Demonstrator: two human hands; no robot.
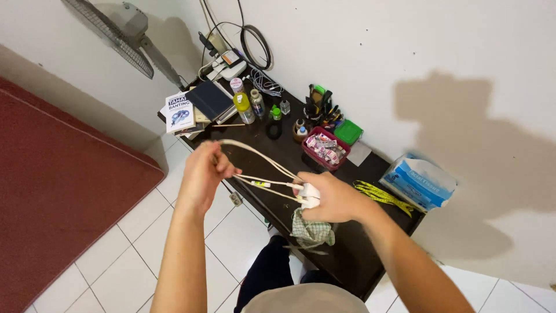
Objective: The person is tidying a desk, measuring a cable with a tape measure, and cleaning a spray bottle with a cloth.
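1. In the middle of the frame, the right hand [331, 198] has its fingers clamped on a small white plastic plug [310, 195].
2. The left hand [204, 173] pinches the thin white cord [262, 168], fingers together.
3. The step looks like looping the cord above the dark counter [370, 174]; the next loop needs a steady pull.

Left hand [202, 171]: bare, no ring or watch.
Right hand [333, 200]: bare, no ring.
Forearms: bare, sleeveless to the frame's edge.
Top: beige.
Trousers: dark.
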